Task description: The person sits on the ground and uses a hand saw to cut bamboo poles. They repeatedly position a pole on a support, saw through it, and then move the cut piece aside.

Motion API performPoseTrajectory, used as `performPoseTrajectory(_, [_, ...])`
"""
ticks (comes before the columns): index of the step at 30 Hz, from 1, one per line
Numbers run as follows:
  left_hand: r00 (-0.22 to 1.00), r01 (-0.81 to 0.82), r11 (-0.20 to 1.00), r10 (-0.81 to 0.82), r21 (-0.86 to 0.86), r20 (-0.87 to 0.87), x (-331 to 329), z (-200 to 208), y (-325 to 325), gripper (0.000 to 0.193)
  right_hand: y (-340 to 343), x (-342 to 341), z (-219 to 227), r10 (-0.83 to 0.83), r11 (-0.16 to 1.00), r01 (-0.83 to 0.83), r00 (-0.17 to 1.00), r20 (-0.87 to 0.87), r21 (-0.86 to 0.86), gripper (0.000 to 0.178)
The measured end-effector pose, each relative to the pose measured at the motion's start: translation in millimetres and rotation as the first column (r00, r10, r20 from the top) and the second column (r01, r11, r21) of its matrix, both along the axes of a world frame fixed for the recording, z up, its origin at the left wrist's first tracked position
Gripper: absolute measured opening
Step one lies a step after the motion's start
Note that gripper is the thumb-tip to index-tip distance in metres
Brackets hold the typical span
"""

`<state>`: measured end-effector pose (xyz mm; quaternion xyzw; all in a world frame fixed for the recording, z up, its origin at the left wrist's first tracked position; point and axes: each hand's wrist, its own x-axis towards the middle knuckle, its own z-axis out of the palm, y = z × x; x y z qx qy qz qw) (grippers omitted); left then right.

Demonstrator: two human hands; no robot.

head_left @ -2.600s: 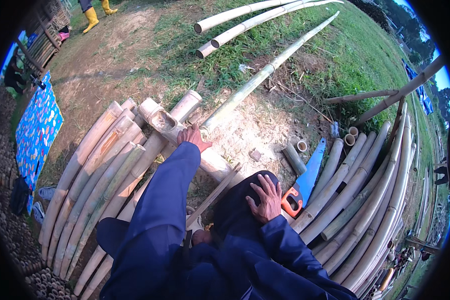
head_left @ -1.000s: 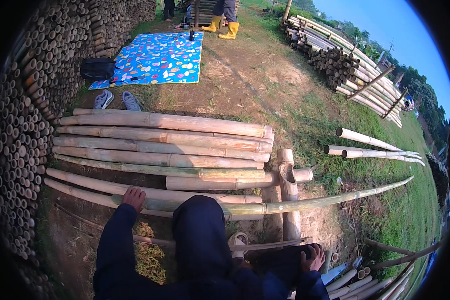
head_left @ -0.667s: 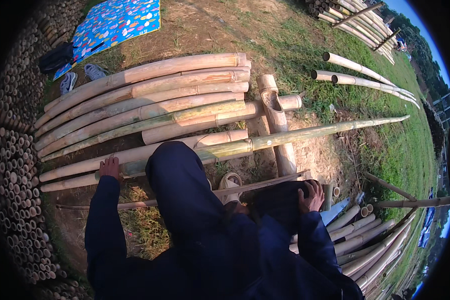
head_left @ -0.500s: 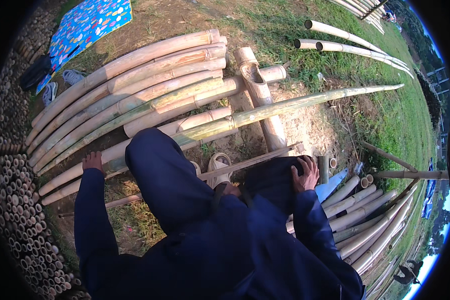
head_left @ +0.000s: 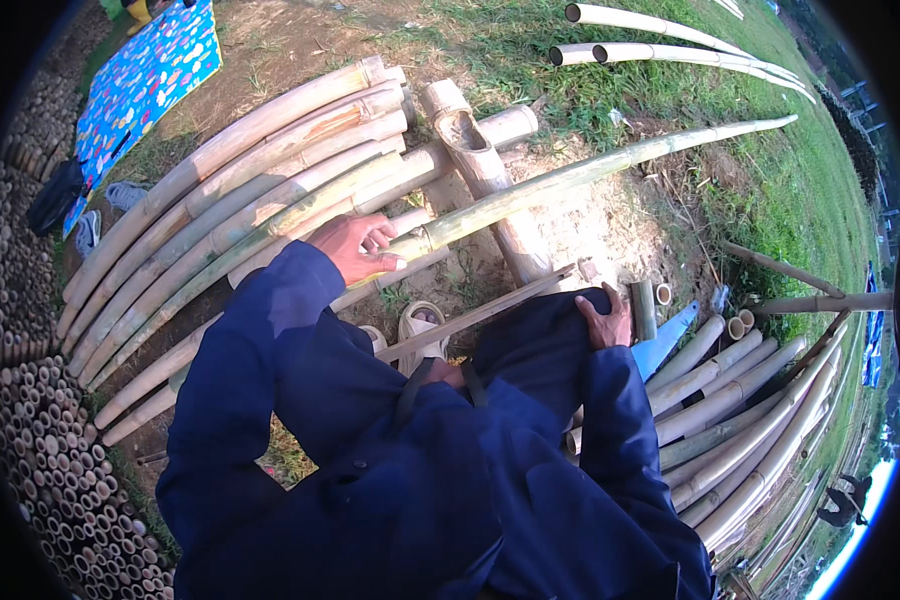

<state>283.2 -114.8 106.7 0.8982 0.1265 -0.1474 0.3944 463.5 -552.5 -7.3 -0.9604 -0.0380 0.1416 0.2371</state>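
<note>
My left hand (head_left: 355, 248) is on a long greenish bamboo pole (head_left: 530, 202), its fingers bent over it and the thumb low along its near side. The pole runs from beside my left leg out to the grass at the right, crossing a thick notched bamboo post (head_left: 485, 170) that lies on the ground. Spread fingers of my right hand (head_left: 607, 318) rest on my right knee. Between my knees, a thin split bamboo strip (head_left: 480, 316) slants over my sandalled feet (head_left: 422, 330).
Cut bamboo poles (head_left: 240, 150) lie side by side at the left, beyond them a patterned blue mat (head_left: 150, 95) and shoes (head_left: 88, 232). Stacked bamboo ends (head_left: 55, 460) line the left rim. On the right are more poles (head_left: 720, 400), a flat blue thing (head_left: 665, 342) and a horizontal pole (head_left: 820, 302).
My left hand has moved right and away from me along the pole, from its left end to near my knee. My right hand stays on my knee. The whole view has shifted slightly.
</note>
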Motion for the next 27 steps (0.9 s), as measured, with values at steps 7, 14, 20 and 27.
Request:
performPoseTrajectory(7, [0.993,-0.072,0.898,0.105,0.434,-0.052,136.5,-104.2,-48.3,0.095,14.3,2.0,1.6,-0.066,0.997,0.064,0.997,0.049,0.039,0.067])
performPoseTrajectory(14, [0.966,0.003,0.923,0.097,0.384,-0.24,155.6,-147.5,-64.2,0.076,13.6,3.6,3.6,-0.094,0.995,0.093,0.995,0.027,0.023,0.066])
performPoseTrajectory(20, [0.989,0.014,0.921,0.045,0.39,-0.142,143.2,-128.5,-46.5,0.057,1.2,16.3,-4.4,0.007,0.998,-0.009,1.0,0.028,0.057,0.068])
performPoseTrajectory(27, [0.994,-0.019,0.835,0.076,0.549,-0.081,26.3,-54.0,67.9,0.057,4.4,11.0,-12.3,0.06,0.998,-0.062,0.996,0.067,0.019,0.07])
